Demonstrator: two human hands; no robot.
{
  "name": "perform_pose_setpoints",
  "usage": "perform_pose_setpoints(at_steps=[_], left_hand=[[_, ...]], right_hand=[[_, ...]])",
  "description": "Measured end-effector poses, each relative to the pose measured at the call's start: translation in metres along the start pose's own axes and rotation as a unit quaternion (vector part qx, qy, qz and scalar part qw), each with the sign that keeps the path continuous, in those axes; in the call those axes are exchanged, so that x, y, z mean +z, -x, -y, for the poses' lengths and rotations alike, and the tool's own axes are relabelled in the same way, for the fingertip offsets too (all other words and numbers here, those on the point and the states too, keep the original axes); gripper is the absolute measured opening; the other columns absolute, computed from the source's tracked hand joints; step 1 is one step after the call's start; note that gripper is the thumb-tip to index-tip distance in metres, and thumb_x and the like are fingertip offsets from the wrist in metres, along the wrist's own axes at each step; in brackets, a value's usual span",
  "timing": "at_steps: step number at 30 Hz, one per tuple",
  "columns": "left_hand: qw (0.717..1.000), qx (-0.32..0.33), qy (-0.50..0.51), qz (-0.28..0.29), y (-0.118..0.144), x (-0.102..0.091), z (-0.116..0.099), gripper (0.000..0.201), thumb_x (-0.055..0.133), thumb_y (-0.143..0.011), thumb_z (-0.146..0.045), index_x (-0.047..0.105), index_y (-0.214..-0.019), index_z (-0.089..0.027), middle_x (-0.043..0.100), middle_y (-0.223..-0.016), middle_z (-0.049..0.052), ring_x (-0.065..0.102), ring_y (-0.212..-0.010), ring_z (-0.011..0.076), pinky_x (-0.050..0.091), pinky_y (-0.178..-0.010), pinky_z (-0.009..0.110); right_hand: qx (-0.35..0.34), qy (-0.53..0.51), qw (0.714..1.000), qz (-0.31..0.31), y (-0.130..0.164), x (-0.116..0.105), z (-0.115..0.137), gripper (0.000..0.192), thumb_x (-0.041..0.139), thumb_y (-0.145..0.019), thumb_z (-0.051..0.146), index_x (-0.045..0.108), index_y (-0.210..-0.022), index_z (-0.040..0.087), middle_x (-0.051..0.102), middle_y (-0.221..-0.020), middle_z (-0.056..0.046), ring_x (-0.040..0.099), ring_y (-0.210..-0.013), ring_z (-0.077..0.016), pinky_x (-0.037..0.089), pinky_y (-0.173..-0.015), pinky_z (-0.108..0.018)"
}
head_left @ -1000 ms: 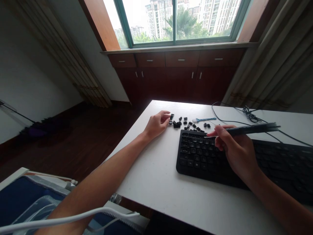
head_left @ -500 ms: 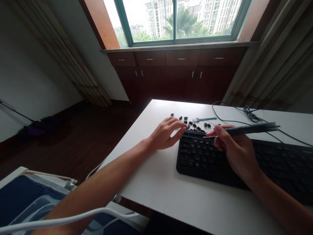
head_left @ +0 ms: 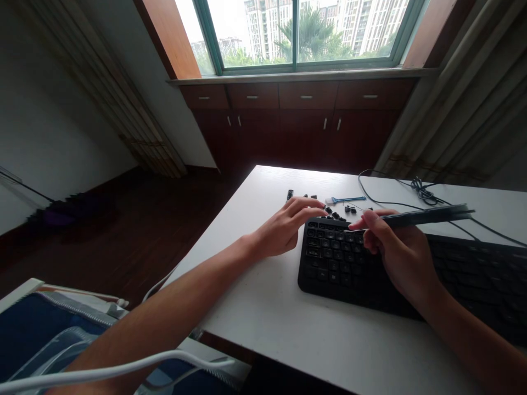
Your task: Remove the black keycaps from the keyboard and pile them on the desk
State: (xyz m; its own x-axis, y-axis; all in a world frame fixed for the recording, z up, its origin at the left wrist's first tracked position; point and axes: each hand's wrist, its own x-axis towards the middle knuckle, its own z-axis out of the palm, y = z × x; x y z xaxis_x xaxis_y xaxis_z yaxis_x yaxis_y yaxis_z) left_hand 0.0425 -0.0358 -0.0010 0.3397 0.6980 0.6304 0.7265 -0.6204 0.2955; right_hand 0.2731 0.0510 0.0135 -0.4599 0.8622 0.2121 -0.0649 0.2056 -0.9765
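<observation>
Most keys are off the left side of a black keyboard (head_left: 358, 299), whose bare key sockets show there. My left hand (head_left: 284, 225) reaches over its top left corner with fingers stretched out, above loose black keycaps (head_left: 338, 216); nothing shows in its grip. A slim dark tool with a thin metal tip (head_left: 428, 215) is held between the thumb and fingers of my right hand (head_left: 397, 247). That tip points left, over the keyboard's upper row. Its exact kind I cannot make out.
A blue brush (head_left: 348, 199) with pale bristles lies behind the keycaps on the white table (head_left: 263, 307). Black cable (head_left: 422, 191) coils at the back right. A white cable (head_left: 123, 373) crosses in front of my left forearm, over a blue chair (head_left: 24, 329).
My left hand's fingers have spread and extended to the right over the keycaps, the thumb dropping away from the index finger. My right hand stays almost in place with the tool.
</observation>
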Motion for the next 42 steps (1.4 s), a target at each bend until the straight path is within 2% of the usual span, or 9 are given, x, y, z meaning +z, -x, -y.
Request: perform_pose_setpoints(at_steps=[3,4,7,10,13,17,28,35,42], left_hand=[[0.998,0.016,0.016,0.063,-0.001,-0.007,-0.002,0.046,0.046,-0.094,-0.016,0.042,-0.14,-0.021,0.056,-0.132,0.014,0.052,-0.125,0.0283,0.048,-0.104,0.052],[0.996,0.024,0.025,0.086,-0.001,-0.009,-0.002,0.052,0.053,-0.093,-0.028,0.039,-0.143,-0.021,0.055,-0.134,0.016,0.052,-0.124,0.0305,0.048,-0.104,0.053],[0.988,0.04,0.036,0.142,-0.002,-0.013,-0.002,0.098,0.071,-0.074,-0.063,0.03,-0.151,-0.02,0.046,-0.144,0.021,0.049,-0.129,0.0383,0.045,-0.105,0.058],[0.984,0.049,0.034,0.166,-0.003,-0.014,-0.003,0.119,0.075,-0.058,-0.076,0.028,-0.153,-0.02,0.038,-0.151,0.022,0.043,-0.134,0.0419,0.039,-0.111,0.06],[0.983,0.055,0.037,0.174,-0.004,-0.012,-0.006,0.123,0.078,-0.055,-0.075,0.029,-0.153,-0.019,0.032,-0.155,0.023,0.037,-0.14,0.0425,0.034,-0.116,0.06],[0.983,0.021,0.035,0.178,-0.003,-0.011,-0.01,0.122,0.082,-0.056,-0.067,0.026,-0.154,-0.022,0.029,-0.158,0.021,0.037,-0.14,0.0429,0.036,-0.114,0.06],[0.977,0.013,0.023,0.212,-0.006,-0.008,-0.006,0.123,0.079,-0.055,-0.072,0.025,-0.155,-0.023,0.019,-0.162,0.019,0.031,-0.142,0.0459,0.034,-0.114,0.063],[0.974,0.016,0.014,0.224,-0.011,-0.006,0.0,0.124,0.075,-0.055,-0.074,0.026,-0.155,-0.019,0.025,-0.159,0.022,0.034,-0.141,0.045,0.033,-0.115,0.062],[0.976,0.011,0.03,0.218,-0.012,-0.006,0.01,0.125,0.078,-0.054,-0.071,0.025,-0.155,-0.019,0.029,-0.156,0.023,0.035,-0.139,0.0464,0.035,-0.112,0.064]], right_hand=[[0.002,-0.008,1.0,0.0,-0.001,0.002,0.002,0.024,0.071,-0.086,0.045,0.07,-0.085,0.021,0.075,-0.079,-0.004,0.052,-0.054,-0.0102,0.041,-0.046,-0.023],[0.002,-0.011,1.0,0.0,-0.001,0.002,0.002,0.024,0.071,-0.085,0.045,0.069,-0.084,0.021,0.075,-0.079,-0.004,0.052,-0.053,-0.01,0.041,-0.046,-0.023],[0.002,-0.015,1.0,0.001,-0.001,0.001,0.001,0.023,0.072,-0.085,0.044,0.069,-0.085,0.021,0.075,-0.079,-0.004,0.053,-0.053,-0.0099,0.042,-0.046,-0.023],[0.001,-0.01,1.0,0.0,0.0,0.0,0.001,0.023,0.071,-0.086,0.044,0.069,-0.087,0.021,0.075,-0.078,-0.004,0.053,-0.054,-0.0101,0.043,-0.047,-0.023],[-0.002,-0.005,1.0,0.001,0.0,0.0,0.001,0.024,0.072,-0.086,0.044,0.069,-0.087,0.021,0.075,-0.078,-0.004,0.054,-0.054,-0.0102,0.043,-0.046,-0.023],[-0.006,-0.004,1.0,0.007,-0.001,-0.001,0.002,0.024,0.072,-0.085,0.044,0.07,-0.087,0.02,0.074,-0.077,-0.004,0.054,-0.054,-0.0102,0.044,-0.047,-0.022],[-0.029,0.006,0.999,0.019,-0.005,0.002,0.01,0.023,0.071,-0.086,0.043,0.071,-0.085,0.02,0.066,-0.066,0.0,0.053,-0.052,-0.0103,0.043,-0.047,-0.024],[-0.022,-0.003,1.0,-0.002,-0.007,-0.006,0.014,0.023,0.071,-0.086,0.044,0.071,-0.086,0.021,0.072,-0.077,-0.003,0.055,-0.054,-0.011,0.042,-0.048,-0.025],[-0.023,0.017,1.0,0.01,-0.008,-0.008,0.014,0.023,0.07,-0.086,0.045,0.072,-0.085,0.022,0.072,-0.076,-0.004,0.054,-0.055,-0.0118,0.043,-0.047,-0.026]])
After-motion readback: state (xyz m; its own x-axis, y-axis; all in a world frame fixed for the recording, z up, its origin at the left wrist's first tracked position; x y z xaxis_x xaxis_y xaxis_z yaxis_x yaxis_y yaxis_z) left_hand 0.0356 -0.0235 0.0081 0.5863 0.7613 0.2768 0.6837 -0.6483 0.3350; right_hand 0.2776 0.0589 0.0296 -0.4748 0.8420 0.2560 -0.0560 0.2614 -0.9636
